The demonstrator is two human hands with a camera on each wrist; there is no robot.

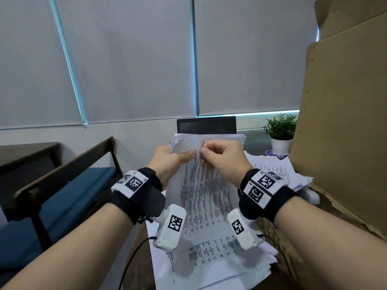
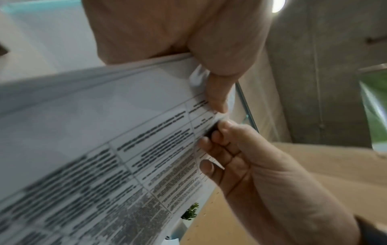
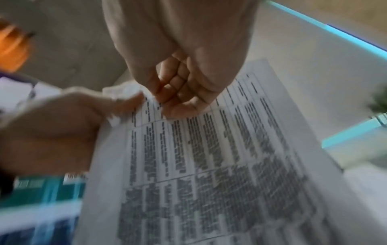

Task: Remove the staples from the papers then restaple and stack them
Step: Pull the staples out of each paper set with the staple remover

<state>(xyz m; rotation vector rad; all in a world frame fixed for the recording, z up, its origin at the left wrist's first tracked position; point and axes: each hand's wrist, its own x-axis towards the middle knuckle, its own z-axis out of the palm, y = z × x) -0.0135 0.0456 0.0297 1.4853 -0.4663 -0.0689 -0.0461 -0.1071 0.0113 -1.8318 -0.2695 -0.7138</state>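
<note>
A stapled set of printed papers (image 1: 201,195) (image 2: 125,140) (image 3: 209,157) is held up off the desk, its front sheets folded back over the top. My left hand (image 1: 184,154) (image 2: 217,96) (image 3: 119,104) grips the set's top left corner, thumb on the printed side. My right hand (image 1: 202,152) (image 2: 215,140) (image 3: 171,96) has its fingers curled and pinches the top edge right beside the left thumb. In the left wrist view a small dark thing shows between the right fingers; what it is cannot be told. No staple is visible.
A loose pile of printed sheets (image 1: 211,266) lies on the desk under my wrists, with more papers (image 1: 278,172) to the right. Tall cardboard boxes (image 1: 343,122) stand at the right, a potted plant (image 1: 280,130) and a dark screen (image 1: 206,125) behind. A blue-cushioned seat (image 1: 62,197) is at the left.
</note>
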